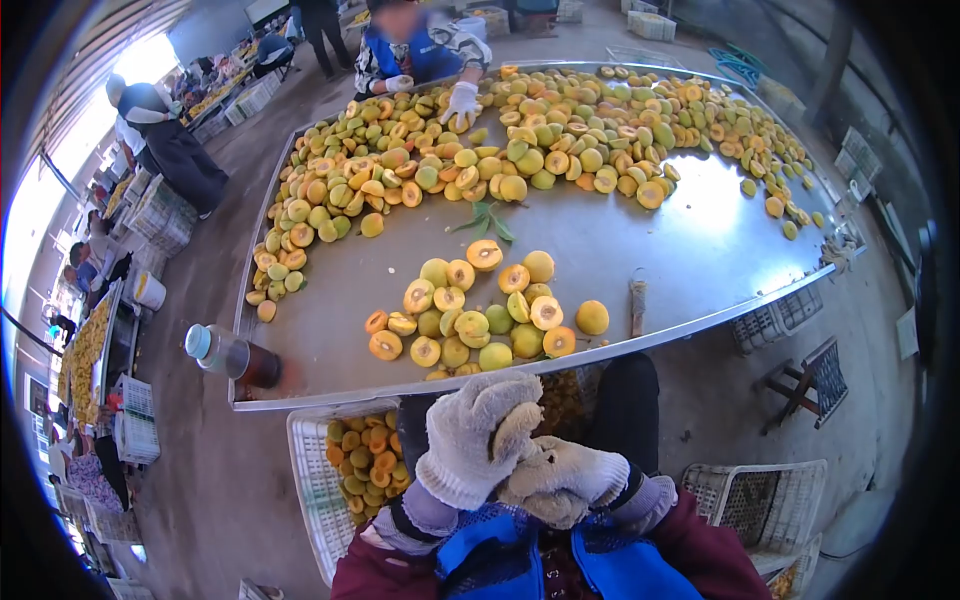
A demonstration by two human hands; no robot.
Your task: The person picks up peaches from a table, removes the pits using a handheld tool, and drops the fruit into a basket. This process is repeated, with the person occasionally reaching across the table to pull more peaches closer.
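Both my hands wear dirty white gloves and are together above my lap, just below the near edge of the metal table. My left hand has bent fingers and touches the other glove; what it may hold is hidden. My right hand is curled, its fingers closed, any content too small to tell. A small group of halved yellow-green fruits lies just beyond them. Right of these, a tool with a wrapped handle rests on the table. A large heap of fruit spreads along the far side.
A bottle with dark liquid lies at the table's left corner. A fruit-filled crate stands below left, an empty-looking crate right, near a folding stool. Across the table, a co-worker's gloved hand touches the heap.
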